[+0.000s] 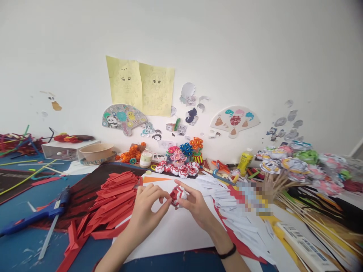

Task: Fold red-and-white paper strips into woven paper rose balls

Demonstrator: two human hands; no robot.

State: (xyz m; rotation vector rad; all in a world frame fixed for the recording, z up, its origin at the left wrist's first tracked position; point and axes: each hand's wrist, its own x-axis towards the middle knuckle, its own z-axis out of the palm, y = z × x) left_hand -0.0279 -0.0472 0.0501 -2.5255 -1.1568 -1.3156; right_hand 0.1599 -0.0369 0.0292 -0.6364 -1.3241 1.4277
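Observation:
A small red and white paper flower [179, 195] is held up between both hands, above a sheet of white paper [172, 230]. My right hand [197, 206] grips its right side between thumb and fingers. On the left, my left hand [153, 204] pinches at the flower's red edge with thumb and index finger. Folded red paper strips [116, 200] are heaped beside my left hand. White paper strips [235, 211] spread out to the right of my right hand. Several similar red and white flowers [183, 170] sit in a row behind.
A blue glue gun [53, 209] lies at left. Along the wall stand a jar [145, 159], a yellow bottle [245, 161] and a shallow bowl [96, 152]. Paper flowers on sticks [297, 162] fill the right side, with thin wooden sticks [317, 223] and a white box [304, 247] nearer.

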